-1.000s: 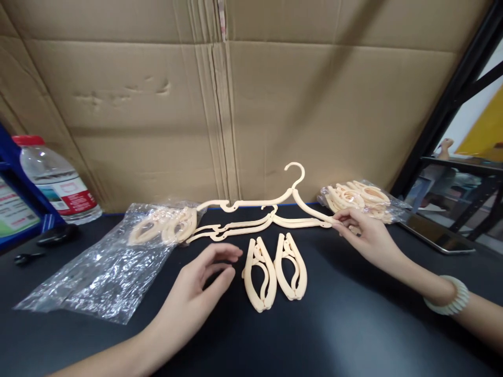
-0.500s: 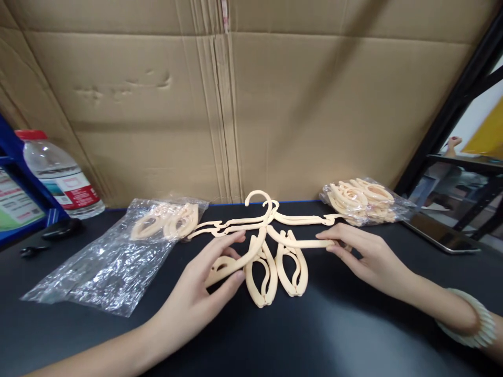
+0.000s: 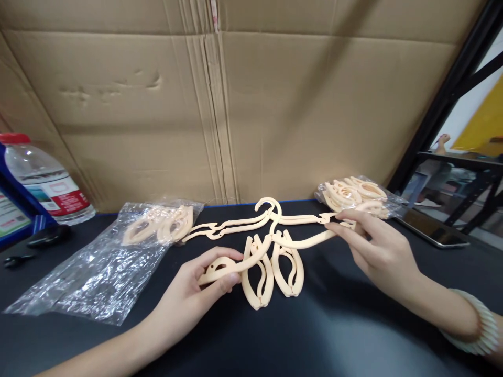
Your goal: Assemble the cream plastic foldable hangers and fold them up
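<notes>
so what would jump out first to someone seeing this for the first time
Mid-table, the left hand and right hand hold the two arm ends of an opened cream hanger above two folded hangers. A crinkled clear bag with more folded hangers lies at left, a fuller bag at right, all before a cardboard wall.

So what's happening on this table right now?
A person holds an unfolded cream plastic hanger by both ends above a dark table: the left hand grips its left arm, the right hand pinches its right tip. Under it lie two folded hangers side by side, with another open hanger behind. A clear bag with folded hangers lies left, a fuller bag right, and a water bottle far left.
</notes>
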Demonstrator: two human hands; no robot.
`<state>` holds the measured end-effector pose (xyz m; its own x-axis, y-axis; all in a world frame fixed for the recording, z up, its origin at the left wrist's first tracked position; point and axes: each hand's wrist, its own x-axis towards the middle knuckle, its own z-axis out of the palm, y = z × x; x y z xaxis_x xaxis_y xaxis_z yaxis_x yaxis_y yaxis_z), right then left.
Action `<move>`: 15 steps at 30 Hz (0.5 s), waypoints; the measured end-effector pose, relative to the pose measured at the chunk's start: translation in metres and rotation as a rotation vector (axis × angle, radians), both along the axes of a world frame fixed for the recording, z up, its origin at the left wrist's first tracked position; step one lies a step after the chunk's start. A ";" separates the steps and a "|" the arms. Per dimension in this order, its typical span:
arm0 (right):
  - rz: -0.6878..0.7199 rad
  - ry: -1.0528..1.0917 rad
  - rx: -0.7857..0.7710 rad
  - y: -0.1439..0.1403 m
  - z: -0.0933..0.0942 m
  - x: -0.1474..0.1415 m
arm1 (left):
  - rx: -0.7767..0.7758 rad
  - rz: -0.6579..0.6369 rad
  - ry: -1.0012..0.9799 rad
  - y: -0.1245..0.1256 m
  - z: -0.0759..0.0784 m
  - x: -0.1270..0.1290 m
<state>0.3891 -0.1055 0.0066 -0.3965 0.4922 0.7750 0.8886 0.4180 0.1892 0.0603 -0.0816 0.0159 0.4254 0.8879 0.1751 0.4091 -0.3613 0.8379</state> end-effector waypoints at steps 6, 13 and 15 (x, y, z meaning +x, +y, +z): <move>0.343 0.159 -0.323 0.001 -0.003 -0.008 | -0.084 -0.005 -0.140 0.001 0.000 0.001; 0.558 0.706 -0.702 0.005 -0.001 -0.009 | -0.147 0.053 -0.126 0.004 -0.001 0.000; 0.590 0.809 -0.795 0.006 0.002 -0.010 | -0.155 0.090 -0.164 0.003 -0.002 0.000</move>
